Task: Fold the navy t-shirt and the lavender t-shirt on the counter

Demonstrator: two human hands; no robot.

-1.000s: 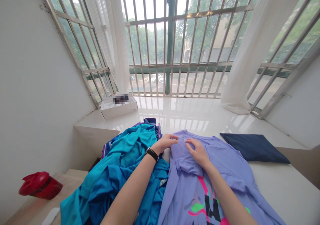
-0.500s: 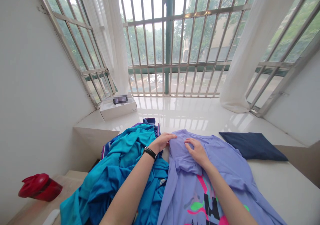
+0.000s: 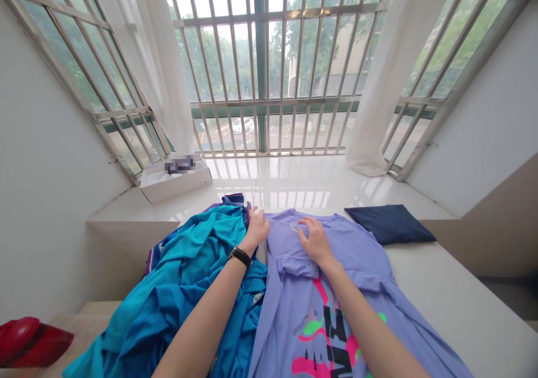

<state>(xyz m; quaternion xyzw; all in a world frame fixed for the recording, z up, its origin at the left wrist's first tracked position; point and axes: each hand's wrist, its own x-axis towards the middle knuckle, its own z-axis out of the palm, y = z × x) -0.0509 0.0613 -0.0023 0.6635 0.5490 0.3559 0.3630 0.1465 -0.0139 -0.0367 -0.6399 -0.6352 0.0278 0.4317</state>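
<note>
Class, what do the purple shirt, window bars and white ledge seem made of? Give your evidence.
Purple shirt: matt fabric, probably knit, softly creased. Window bars: shiny, likely metal, with bright glints. White ledge: glossy, perhaps stone or tile, mirroring window light.

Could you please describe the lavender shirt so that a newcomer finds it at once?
Start from the barred window and the white sill below it. Toward the viewer, between the heaped teal clothes and the flat navy item, the lavender shirt lies spread under the right hand. Unlike both neighbours, it is pale purple with a black, pink and green print.
</note>
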